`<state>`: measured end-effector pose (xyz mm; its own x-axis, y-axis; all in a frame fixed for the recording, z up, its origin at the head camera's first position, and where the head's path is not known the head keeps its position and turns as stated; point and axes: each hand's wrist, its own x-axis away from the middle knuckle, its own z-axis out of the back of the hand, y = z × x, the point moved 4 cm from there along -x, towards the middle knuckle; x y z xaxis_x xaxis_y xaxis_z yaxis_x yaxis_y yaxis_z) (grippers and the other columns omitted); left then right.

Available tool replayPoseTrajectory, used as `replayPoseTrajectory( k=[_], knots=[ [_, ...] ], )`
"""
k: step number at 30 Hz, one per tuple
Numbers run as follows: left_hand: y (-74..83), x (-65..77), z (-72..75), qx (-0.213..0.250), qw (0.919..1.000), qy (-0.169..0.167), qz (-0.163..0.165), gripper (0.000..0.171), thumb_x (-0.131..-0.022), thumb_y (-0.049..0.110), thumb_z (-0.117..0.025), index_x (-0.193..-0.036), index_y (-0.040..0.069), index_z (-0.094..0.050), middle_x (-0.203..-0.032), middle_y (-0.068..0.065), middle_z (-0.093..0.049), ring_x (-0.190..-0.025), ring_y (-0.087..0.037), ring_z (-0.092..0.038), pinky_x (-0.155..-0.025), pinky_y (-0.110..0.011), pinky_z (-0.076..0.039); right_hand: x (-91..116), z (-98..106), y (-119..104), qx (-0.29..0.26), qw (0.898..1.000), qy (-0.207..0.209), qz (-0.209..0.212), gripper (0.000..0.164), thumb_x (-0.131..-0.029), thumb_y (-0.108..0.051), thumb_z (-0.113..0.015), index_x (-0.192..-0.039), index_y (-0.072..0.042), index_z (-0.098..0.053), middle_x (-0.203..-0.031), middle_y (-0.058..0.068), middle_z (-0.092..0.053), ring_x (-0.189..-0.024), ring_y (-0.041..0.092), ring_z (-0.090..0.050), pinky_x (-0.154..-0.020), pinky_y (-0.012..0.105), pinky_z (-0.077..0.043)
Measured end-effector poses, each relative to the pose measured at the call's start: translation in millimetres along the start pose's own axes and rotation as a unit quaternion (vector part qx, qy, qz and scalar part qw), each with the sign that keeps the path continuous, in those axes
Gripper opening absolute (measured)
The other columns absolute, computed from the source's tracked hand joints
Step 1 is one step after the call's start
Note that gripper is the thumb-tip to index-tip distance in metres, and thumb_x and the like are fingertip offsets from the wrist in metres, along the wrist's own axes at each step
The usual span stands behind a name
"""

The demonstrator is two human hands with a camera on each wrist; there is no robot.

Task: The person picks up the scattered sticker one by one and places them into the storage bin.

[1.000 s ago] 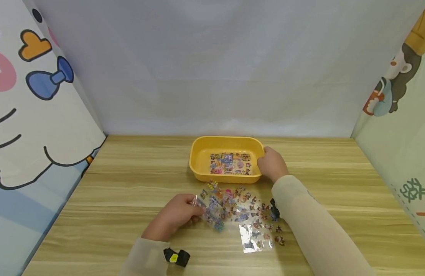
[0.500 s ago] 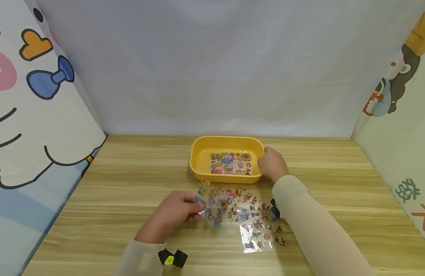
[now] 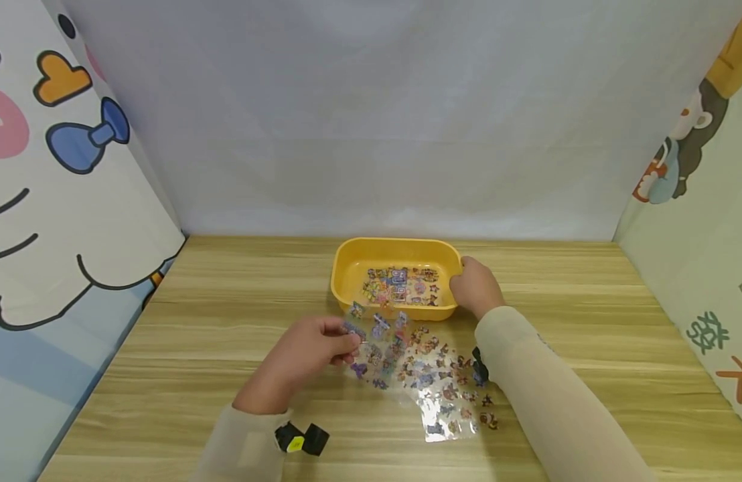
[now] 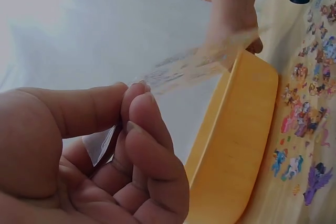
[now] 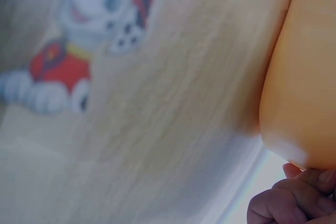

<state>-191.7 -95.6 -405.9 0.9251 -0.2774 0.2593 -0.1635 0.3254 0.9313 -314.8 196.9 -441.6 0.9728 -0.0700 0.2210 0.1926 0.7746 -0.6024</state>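
Between thumb and fingers, my left hand [image 3: 307, 351] pinches a clear sticker sheet [image 3: 380, 335] printed with small cartoon figures. Its far edge overlaps the near rim of a yellow basin [image 3: 347, 268] in the head view. Seen edge-on in the left wrist view, the sheet [image 4: 184, 72] is blurred and lifted off the table. My right hand [image 3: 476, 286] grips the basin's right end, its fingers [image 5: 294, 200] curled at the wall in the right wrist view. Inside the basin lie clear printed sticker sheets [image 3: 419, 286].
More clear sticker sheets [image 3: 449, 408] lie spread on the wooden table [image 3: 226, 321] in front of the basin, partly under the held one. A white cloth [image 3: 371, 134] hangs behind the table, with printed cloths at both sides.
My left hand has lifted slightly and moved the held sticker sheet away from me, so its far edge now overlaps the basin's near rim. My right hand stays on the basin.
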Motion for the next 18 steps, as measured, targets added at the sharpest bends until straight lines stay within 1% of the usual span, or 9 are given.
replayPoseTrajectory(
  k=[2, 7, 10, 13, 18],
  knots=[
    [3.5, -2.1, 0.6, 0.007, 1.0000, 0.002, -0.004, 0.015, -0.100, 0.013, -0.067, -0.093, 0.002, -0.072, -0.088, -0.009, -0.072, -0.083, -0.021, -0.066, -0.082, -0.037, -0.056, 0, 0, 0, -0.002, 1.000, -0.001, 0.000, 0.057, -0.103, -0.013, -0.041, -0.156, 0.008, -0.032, -0.147, 0.029, -0.049, -0.123, 0.039, -0.055, -0.106, 0.053, -0.044],
    [9.6, -9.1, 3.0, 0.025, 0.9994, 0.022, -0.002, 0.014, -0.102, 0.016, -0.066, -0.099, 0.004, -0.074, -0.094, -0.010, -0.072, -0.088, -0.021, -0.066, -0.089, -0.043, -0.054, -1, -1, 1, -0.001, 1.000, 0.000, 0.000, 0.056, -0.103, -0.012, -0.040, -0.155, 0.008, -0.034, -0.142, 0.028, -0.052, -0.118, 0.038, -0.057, -0.104, 0.052, -0.046],
    [11.9, -15.9, 4.5, 0.039, 0.9988, 0.031, -0.004, 0.014, -0.102, 0.016, -0.067, -0.101, 0.005, -0.076, -0.097, -0.011, -0.073, -0.092, -0.024, -0.067, -0.091, -0.043, -0.055, -1, -1, 2, -0.002, 1.000, 0.000, -0.002, 0.055, -0.104, -0.013, -0.040, -0.155, 0.008, -0.034, -0.143, 0.028, -0.052, -0.118, 0.038, -0.057, -0.104, 0.052, -0.046],
    [15.1, -22.9, 5.5, 0.042, 0.9984, 0.037, -0.005, 0.014, -0.102, 0.016, -0.067, -0.101, 0.006, -0.076, -0.098, -0.011, -0.073, -0.096, -0.027, -0.069, -0.091, -0.043, -0.055, -1, -2, 2, -0.003, 1.000, -0.001, -0.003, 0.056, -0.104, -0.013, -0.040, -0.155, 0.008, -0.033, -0.144, 0.028, -0.051, -0.119, 0.038, -0.056, -0.105, 0.052, -0.046],
    [26.1, -33.2, 6.1, 0.046, 0.9977, 0.048, -0.013, 0.014, -0.101, 0.015, -0.068, -0.102, 0.003, -0.076, -0.100, -0.012, -0.073, -0.098, -0.029, -0.068, -0.094, -0.045, -0.055, -1, -1, 1, -0.003, 1.000, 0.000, -0.003, 0.056, -0.103, -0.012, -0.041, -0.155, 0.008, -0.034, -0.143, 0.028, -0.052, -0.119, 0.038, -0.056, -0.105, 0.052, -0.046]
  ],
)
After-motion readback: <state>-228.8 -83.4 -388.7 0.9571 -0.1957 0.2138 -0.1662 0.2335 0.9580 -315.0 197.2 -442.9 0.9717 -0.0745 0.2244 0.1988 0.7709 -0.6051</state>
